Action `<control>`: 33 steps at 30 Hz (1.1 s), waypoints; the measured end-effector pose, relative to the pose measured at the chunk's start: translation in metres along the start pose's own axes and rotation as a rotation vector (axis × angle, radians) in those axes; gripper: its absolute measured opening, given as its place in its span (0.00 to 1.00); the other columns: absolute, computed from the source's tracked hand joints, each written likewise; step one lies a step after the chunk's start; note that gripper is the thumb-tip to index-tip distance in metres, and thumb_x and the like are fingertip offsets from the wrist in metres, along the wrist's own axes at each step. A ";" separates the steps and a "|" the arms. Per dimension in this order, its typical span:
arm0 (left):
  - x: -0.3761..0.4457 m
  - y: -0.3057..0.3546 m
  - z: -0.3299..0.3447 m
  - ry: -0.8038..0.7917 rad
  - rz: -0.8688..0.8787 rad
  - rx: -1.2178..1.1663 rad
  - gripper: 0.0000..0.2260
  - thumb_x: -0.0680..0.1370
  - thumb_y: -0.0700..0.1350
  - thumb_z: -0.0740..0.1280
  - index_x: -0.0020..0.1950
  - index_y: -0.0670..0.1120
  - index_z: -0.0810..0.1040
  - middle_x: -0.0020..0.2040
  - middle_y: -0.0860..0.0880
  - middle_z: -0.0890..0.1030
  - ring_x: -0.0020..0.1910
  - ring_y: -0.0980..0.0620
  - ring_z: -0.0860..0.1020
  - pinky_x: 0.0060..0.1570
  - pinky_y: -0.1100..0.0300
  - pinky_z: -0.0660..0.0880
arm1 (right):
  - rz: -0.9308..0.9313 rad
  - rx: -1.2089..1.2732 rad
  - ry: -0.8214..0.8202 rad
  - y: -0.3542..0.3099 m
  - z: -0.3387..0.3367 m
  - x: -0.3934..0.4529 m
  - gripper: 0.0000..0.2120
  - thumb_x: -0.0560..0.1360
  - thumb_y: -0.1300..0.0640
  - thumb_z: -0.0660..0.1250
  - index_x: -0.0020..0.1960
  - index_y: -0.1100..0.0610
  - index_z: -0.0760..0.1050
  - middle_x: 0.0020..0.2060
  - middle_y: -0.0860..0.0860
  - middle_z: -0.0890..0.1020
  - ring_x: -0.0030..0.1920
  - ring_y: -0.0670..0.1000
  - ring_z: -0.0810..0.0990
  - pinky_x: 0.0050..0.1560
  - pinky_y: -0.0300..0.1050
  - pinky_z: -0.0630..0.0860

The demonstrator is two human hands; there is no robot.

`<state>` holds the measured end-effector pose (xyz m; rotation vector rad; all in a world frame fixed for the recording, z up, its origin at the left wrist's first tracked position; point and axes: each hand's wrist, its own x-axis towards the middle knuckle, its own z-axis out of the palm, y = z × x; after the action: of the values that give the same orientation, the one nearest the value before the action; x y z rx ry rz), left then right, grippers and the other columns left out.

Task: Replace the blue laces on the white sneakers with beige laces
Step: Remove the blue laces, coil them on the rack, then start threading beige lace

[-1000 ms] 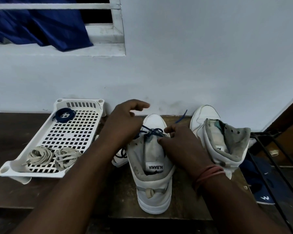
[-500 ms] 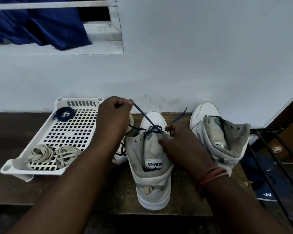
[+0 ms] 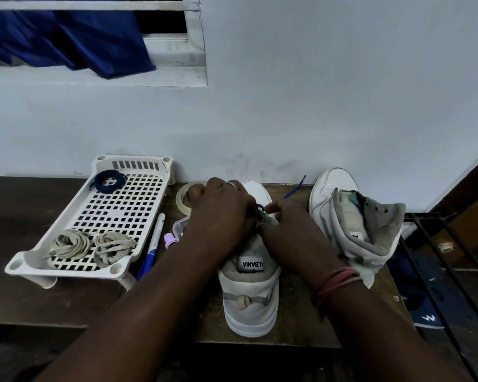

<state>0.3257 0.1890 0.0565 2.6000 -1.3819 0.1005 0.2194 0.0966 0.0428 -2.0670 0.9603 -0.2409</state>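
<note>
— How are the hands placed?

— Both are over the near sneaker (image 3: 250,293), which stands in the middle of the tabletop (image 3: 39,293) with its toe toward 12 o'clock. The left hand (image 3: 218,213) lies knuckles up on the front of the shoe, fingers curled down. The right hand (image 3: 293,232) comes from 3 o'clock, and its fingers pinch at the blue lace (image 3: 260,208) near the tongue. What exactly the left fingers hold, I cannot tell; they cover it.

— Where does the lace go?

— It is between the two hands, and one free end (image 3: 294,190) rises toward 1 o'clock.

— How many sneakers?

— Two. The second sneaker (image 3: 356,227) stands at 3 o'clock from the first, without lace as far as I see.

— And the other laces?

— In the white tray (image 3: 100,166), at 9 o'clock from the hands, are two beige lace bundles (image 3: 71,243) (image 3: 113,246) at its near end, and one coiled blue lace (image 3: 108,181) at its far end. Beside the tray lie one pen (image 3: 151,249) and one tape roll (image 3: 183,199).
</note>
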 end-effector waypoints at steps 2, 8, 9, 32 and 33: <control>0.002 0.000 0.002 0.046 -0.047 -0.080 0.12 0.75 0.56 0.61 0.46 0.58 0.83 0.57 0.55 0.80 0.61 0.48 0.72 0.60 0.46 0.64 | 0.006 -0.002 0.006 0.000 0.000 0.001 0.16 0.76 0.54 0.70 0.64 0.52 0.76 0.57 0.51 0.80 0.54 0.51 0.79 0.46 0.41 0.68; 0.004 -0.006 -0.016 0.212 -0.289 -1.092 0.07 0.83 0.45 0.58 0.45 0.51 0.71 0.46 0.53 0.86 0.47 0.47 0.84 0.52 0.47 0.78 | 0.010 0.004 0.018 0.001 0.002 0.002 0.18 0.75 0.57 0.70 0.65 0.55 0.77 0.55 0.53 0.83 0.52 0.51 0.81 0.47 0.40 0.70; 0.004 -0.005 -0.022 0.215 -0.307 -1.294 0.08 0.84 0.42 0.57 0.46 0.48 0.70 0.41 0.52 0.85 0.42 0.47 0.84 0.48 0.51 0.78 | 0.008 0.009 0.018 0.002 0.002 0.003 0.18 0.76 0.57 0.70 0.65 0.55 0.77 0.55 0.53 0.83 0.52 0.51 0.81 0.47 0.40 0.71; 0.006 -0.012 -0.004 0.120 -0.173 -0.574 0.11 0.78 0.44 0.69 0.37 0.55 0.78 0.48 0.54 0.79 0.47 0.54 0.78 0.51 0.54 0.74 | -0.012 0.016 0.046 0.002 0.003 0.002 0.16 0.75 0.57 0.71 0.63 0.53 0.77 0.57 0.53 0.81 0.53 0.54 0.82 0.53 0.49 0.79; 0.005 -0.013 -0.005 0.112 -0.233 -0.655 0.10 0.79 0.44 0.68 0.38 0.54 0.77 0.47 0.53 0.80 0.46 0.52 0.79 0.51 0.53 0.75 | -0.015 0.015 0.048 0.002 0.003 0.002 0.17 0.75 0.58 0.71 0.63 0.53 0.77 0.58 0.53 0.81 0.53 0.54 0.82 0.54 0.49 0.80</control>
<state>0.3399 0.1927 0.0601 2.1340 -0.8679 -0.2035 0.2213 0.0965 0.0392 -2.0631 0.9696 -0.3061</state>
